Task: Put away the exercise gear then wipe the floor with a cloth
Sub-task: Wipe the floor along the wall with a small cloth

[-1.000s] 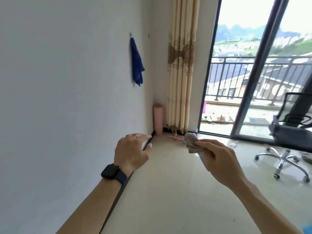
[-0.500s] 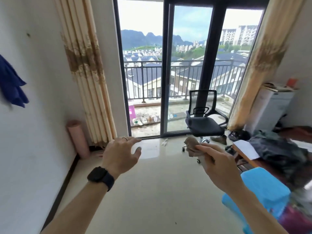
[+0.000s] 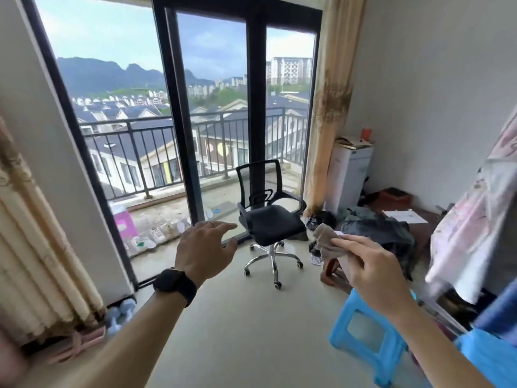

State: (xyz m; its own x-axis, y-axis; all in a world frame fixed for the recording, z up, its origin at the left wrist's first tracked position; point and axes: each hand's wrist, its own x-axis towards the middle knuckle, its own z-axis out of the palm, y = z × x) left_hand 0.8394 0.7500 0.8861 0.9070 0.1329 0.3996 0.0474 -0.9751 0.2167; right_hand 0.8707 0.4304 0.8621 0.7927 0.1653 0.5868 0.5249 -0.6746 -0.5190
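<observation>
Down in the left corner by the curtain (image 3: 42, 247), the gear looks put away: two pale dumbbells (image 3: 120, 313) sit on the floor against the door frame, and something pink (image 3: 81, 343) lies beside them under the curtain hem, too blurred for me to name. So I'd say the first half of the job is done, or close to it, as far as I can see from here. The cloth (image 3: 327, 242), a crumpled grey-brown rag, is up at chest height, pinched between the thumb and fingers (image 3: 344, 242) of the right hand (image 3: 369, 270), with most of it hanging free in front of the hand. The left hand (image 3: 204, 247), with a dark watch (image 3: 174, 285) on the wrist, hovers empty, fingers spread and loosely curled, touching nothing. The floor (image 3: 251, 331) is bare and pale between the person and the office chair (image 3: 268, 217), which stands near the glass door. A blue stool (image 3: 363, 331) sits just below the right arm, and clothes (image 3: 380, 231) are heaped further right. The cloth is nowhere near the floor, so the wiping, in my judgement, has not begun; the person has yet to crouch and bring the rag down. The stool and chair may need shifting to reach everything.
</observation>
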